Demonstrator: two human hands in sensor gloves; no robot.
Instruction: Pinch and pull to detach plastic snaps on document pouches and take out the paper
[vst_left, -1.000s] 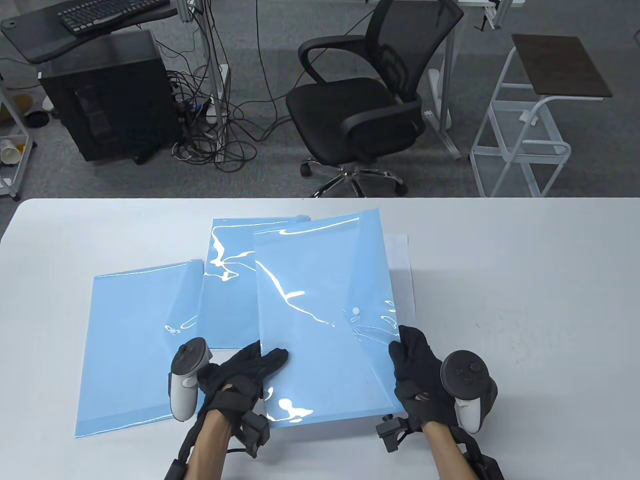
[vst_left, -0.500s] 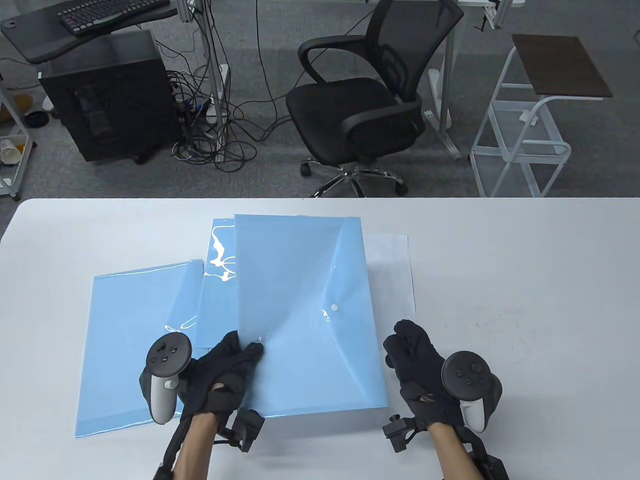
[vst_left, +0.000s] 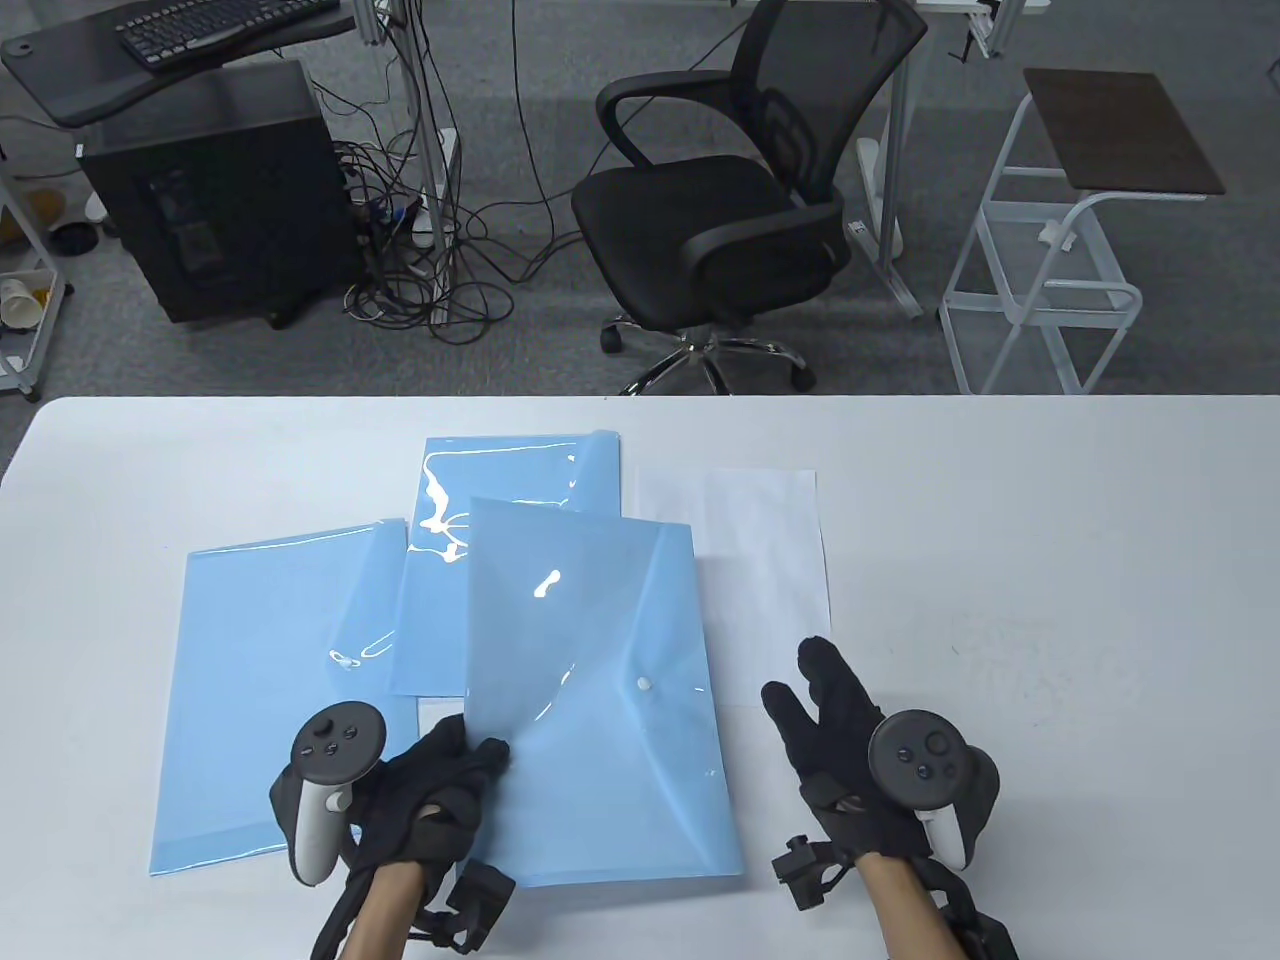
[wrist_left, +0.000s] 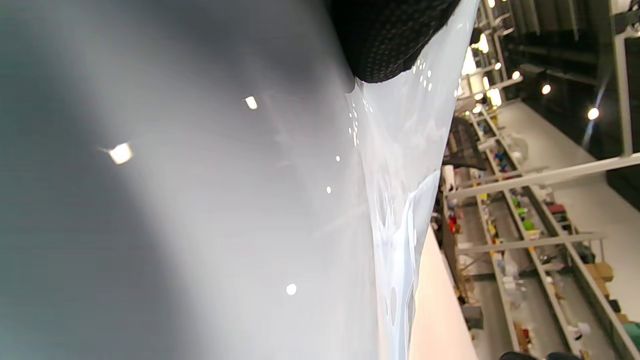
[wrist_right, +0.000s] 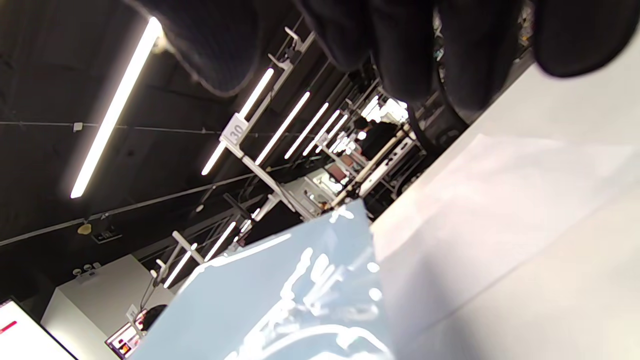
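The front blue pouch (vst_left: 600, 720) lies slanted at the table's near middle, its flap closed by a white snap (vst_left: 643, 684). My left hand (vst_left: 478, 752) grips its left edge near the lower corner. In the left wrist view a gloved finger (wrist_left: 390, 40) rests on the glossy pouch (wrist_left: 240, 200). My right hand (vst_left: 812, 690) hovers off the pouch's right side, fingers spread and holding nothing. A white paper sheet (vst_left: 765, 570) lies flat beyond it. The right wrist view shows my gloved fingers (wrist_right: 400, 45) above the pouch (wrist_right: 280, 305) and the paper (wrist_right: 500, 210).
Two more blue pouches lie on the white table (vst_left: 1050, 600): one at the left (vst_left: 260, 690) with its own snap (vst_left: 345, 660), one behind (vst_left: 520, 475). Beyond the far table edge stand an office chair (vst_left: 720, 220) and a white rack (vst_left: 1060, 260).
My right hand has let go of the front pouch's right edge. My left hand has drawn the pouch left and toward me, lowering it and uncovering more of the white paper.
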